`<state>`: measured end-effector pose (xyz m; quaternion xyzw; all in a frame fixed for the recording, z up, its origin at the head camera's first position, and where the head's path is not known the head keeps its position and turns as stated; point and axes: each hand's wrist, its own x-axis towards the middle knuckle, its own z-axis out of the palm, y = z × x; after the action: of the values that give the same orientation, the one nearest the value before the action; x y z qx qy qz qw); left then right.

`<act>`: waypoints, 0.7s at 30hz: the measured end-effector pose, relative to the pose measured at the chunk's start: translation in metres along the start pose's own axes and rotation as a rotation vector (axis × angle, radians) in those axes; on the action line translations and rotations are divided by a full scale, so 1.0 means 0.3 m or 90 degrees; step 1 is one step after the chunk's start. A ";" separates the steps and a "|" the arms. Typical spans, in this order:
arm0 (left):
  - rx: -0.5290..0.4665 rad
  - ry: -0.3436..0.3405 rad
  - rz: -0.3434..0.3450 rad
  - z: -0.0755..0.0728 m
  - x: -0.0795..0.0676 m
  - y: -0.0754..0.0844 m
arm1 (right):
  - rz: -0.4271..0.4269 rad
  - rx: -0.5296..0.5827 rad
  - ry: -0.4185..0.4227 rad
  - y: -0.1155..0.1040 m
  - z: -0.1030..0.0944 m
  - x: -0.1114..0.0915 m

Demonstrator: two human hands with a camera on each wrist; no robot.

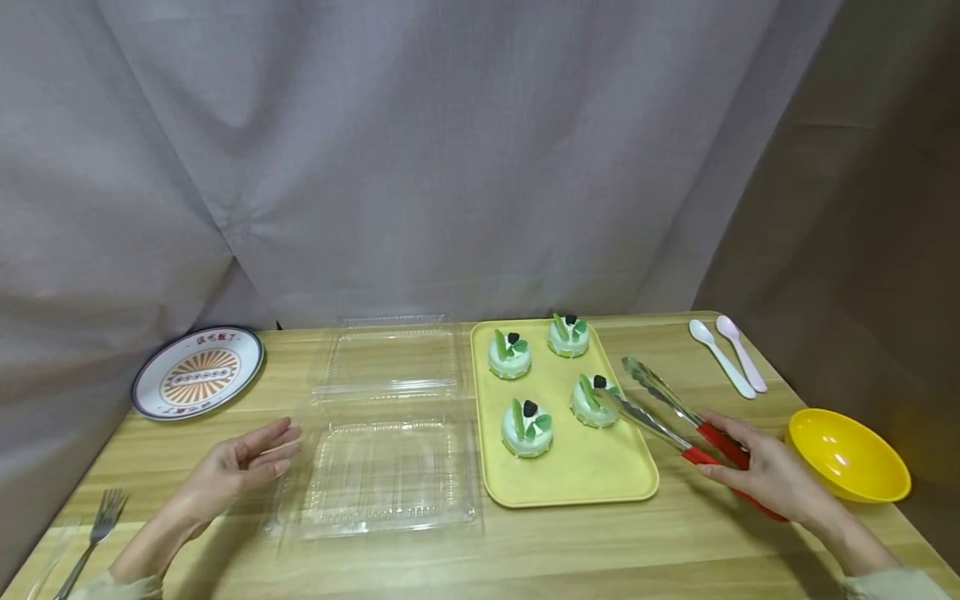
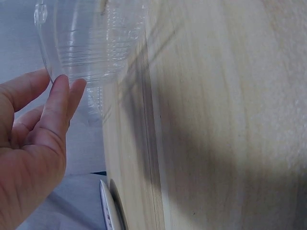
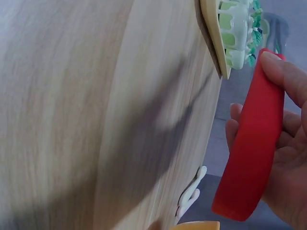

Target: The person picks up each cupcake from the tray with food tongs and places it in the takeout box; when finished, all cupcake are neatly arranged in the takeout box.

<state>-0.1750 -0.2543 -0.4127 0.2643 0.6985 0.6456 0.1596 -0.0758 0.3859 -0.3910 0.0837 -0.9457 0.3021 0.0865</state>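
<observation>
the tongs [image 1: 708,435] have two long arms of shiny metal and handles covered with smooth red material; in the right wrist view a handle looks broad and slightly curved. they are in the right hand [image 1: 780,475], whose thumb and fingers grip the red handles, while the arms stand clearly apart. their long axis runs slantwise on the table [image 1: 555,554] side of wood grain, and the tips point forward and to the left, toward the right side of a yellow tray [image 1: 570,483] with rounded corners. the nearer arm ends at a small round cake [image 1: 595,412]; whether it touches, i cannot tell. this cake is pale green, with a dark berry and green leaves on top. the left hand [image 1: 240,462] has its fingers loosely extended, with nothing gripped, beside a container [image 1: 390,467] of thin, clear, ribbed plastic, which lies opened flat. in the left wrist view the fingertips overlap its edge, but i cannot say if they are in contact.
</observation>
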 end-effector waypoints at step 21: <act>0.047 0.022 -0.043 0.001 0.000 0.004 | -0.039 -0.076 -0.030 0.017 0.004 0.025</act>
<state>-0.1748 -0.2540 -0.4117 0.2350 0.7333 0.6178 0.1593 -0.0842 0.3886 -0.3933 0.1148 -0.9608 0.2401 0.0780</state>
